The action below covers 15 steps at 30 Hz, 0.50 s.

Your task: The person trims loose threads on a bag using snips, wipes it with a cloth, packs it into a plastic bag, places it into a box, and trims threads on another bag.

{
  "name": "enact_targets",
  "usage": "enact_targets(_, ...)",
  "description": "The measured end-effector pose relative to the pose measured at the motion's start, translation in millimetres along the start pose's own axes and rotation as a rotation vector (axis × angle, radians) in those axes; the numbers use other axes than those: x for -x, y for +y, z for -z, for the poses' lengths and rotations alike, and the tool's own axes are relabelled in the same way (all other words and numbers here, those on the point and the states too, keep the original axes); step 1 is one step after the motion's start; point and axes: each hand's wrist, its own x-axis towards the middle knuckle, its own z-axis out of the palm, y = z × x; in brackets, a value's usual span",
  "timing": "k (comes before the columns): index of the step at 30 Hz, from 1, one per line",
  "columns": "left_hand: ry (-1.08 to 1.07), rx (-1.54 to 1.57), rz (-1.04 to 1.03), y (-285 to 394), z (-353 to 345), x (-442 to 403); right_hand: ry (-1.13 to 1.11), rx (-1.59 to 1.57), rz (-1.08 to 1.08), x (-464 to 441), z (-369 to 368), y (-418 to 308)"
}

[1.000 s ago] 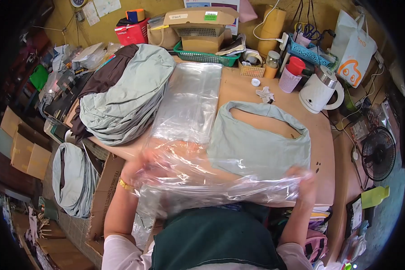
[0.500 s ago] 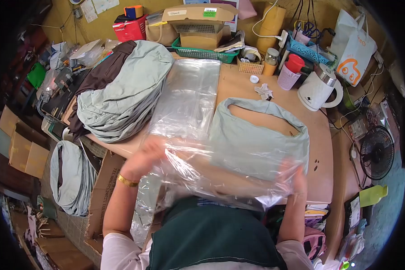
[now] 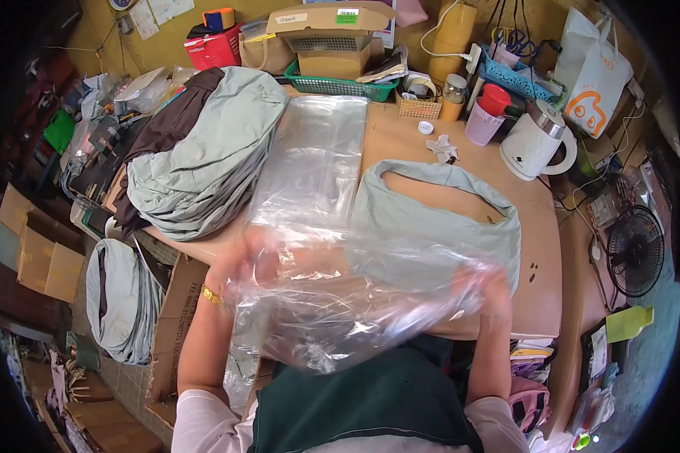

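Note:
A large clear plastic bag (image 3: 332, 302) hangs stretched between my two hands, in front of my green apron and over the table's near edge. My left hand (image 3: 251, 264) grips its left side, partly seen through the film. On the right side, my right hand (image 3: 480, 287) is closed on the bag, slightly blurred. Behind the bag lies a pale green cloth bag (image 3: 438, 196), its lower part seen through the plastic. A stack of flat clear plastic bags (image 3: 310, 158) lies left of it. Folded pale green cloth bags (image 3: 204, 158) are piled further left.
A white kettle (image 3: 536, 140), a pink cup (image 3: 482, 127) and a green basket (image 3: 340, 87) stand along the table's back. A black fan (image 3: 635, 249) is at the right. An open cardboard box (image 3: 175, 325) and another cloth pile (image 3: 125, 302) are at the lower left.
My right hand has moved a little inward, to the left. The plastic bag between my hands has changed shape and now bulges lower over the apron.

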Motion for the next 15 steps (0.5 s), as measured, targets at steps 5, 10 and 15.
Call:
enact_targets(5,-0.003,-0.791,0.162,-2,-4,-10,0.215,-0.754,-0.107,6,18,26)
enact_targets(10,-0.102,0.613,-0.041,2,-2,-17,-0.506,0.326,-0.156,-7,-11,-9)
enact_targets(15,-0.239,-0.488,0.063,-6,3,-15,0.345,-0.893,-0.084,-10,8,14)
